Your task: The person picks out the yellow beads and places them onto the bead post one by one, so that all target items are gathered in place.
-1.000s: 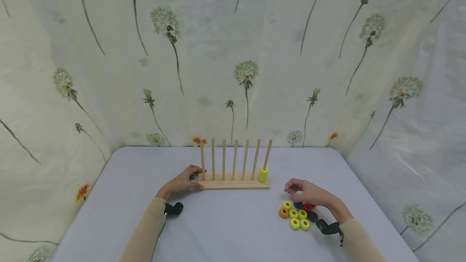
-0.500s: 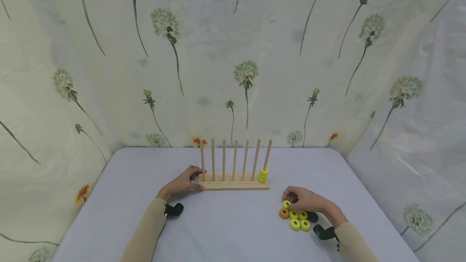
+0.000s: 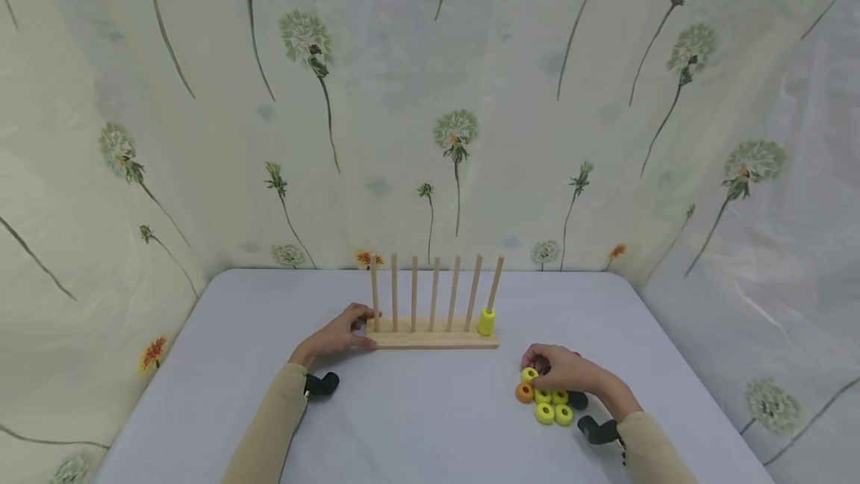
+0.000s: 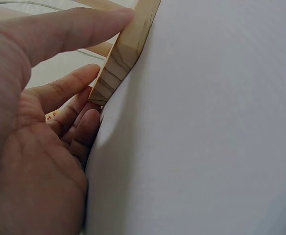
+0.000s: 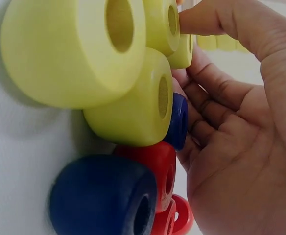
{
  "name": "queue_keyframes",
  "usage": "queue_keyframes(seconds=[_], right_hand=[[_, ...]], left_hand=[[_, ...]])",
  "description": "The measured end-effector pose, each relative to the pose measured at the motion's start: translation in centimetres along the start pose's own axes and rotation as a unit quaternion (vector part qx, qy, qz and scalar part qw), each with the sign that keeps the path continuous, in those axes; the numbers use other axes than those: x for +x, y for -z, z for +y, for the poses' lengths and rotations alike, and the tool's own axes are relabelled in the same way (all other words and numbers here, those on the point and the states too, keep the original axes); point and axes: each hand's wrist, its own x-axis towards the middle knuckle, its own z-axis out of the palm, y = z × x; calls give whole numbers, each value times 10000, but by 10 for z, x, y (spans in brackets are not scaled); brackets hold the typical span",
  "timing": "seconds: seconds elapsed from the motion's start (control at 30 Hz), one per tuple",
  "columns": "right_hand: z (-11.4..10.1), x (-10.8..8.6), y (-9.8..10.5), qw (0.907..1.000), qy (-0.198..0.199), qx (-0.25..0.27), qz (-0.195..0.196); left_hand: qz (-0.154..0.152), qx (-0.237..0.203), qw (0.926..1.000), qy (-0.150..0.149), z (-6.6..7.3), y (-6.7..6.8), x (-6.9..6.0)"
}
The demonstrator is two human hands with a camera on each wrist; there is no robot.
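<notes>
Pale, straight-grained wood makes up the seven-peg rack (image 3: 430,340), a long, low rectangular base carrying slim upright pegs in a row. It stands toward the far side of the smooth, pale lavender-white surface (image 3: 430,409). The rightmost peg carries a short bright-yellow stack of rounded rings (image 3: 487,323) down at the base; the other six show plain wood along their length.

The left hand (image 3: 338,332) grips the rack's left end, thumb on the front edge and fingers at the back; in the left wrist view, growth rings show on the cut end of the wood.

The right hand (image 3: 571,370) bends over the loose rings, pinching a yellow ring (image 3: 528,379) on the far side of the cluster between thumb and fingertips. All are smooth, chunky and round-shouldered, each pierced by a round hole. Close by lie four other yellow rings (image 5: 126,115), an orange ring (image 3: 520,396), dark blue rings (image 5: 99,196) and red rings (image 5: 148,161), many touching.

A broad stretch of surface runs between rack and cluster, and another toward the near side. The surface's far corners are rounded, and its back edge meets a creased, pale sheet printed with dandelions (image 3: 376,219).
</notes>
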Motion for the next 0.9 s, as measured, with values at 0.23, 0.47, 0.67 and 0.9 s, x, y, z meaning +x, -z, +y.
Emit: queue_keyframes(seconds=[0.23, 0.47, 0.67, 0.9], right_hand=[[1, 2, 5, 9977, 3, 170, 653], [-14, 5, 30, 9856, 441, 301, 1606], [-49, 5, 63, 9659, 780, 214, 2458], [-93, 8, 95, 9471, 1230, 117, 2962]], left_hand=[[26, 15, 10000, 34, 2, 0, 0], [11, 34, 10000, -43, 2, 1, 0], [51, 32, 10000, 31, 1, 0, 0], [42, 69, 10000, -50, 1, 0, 0]])
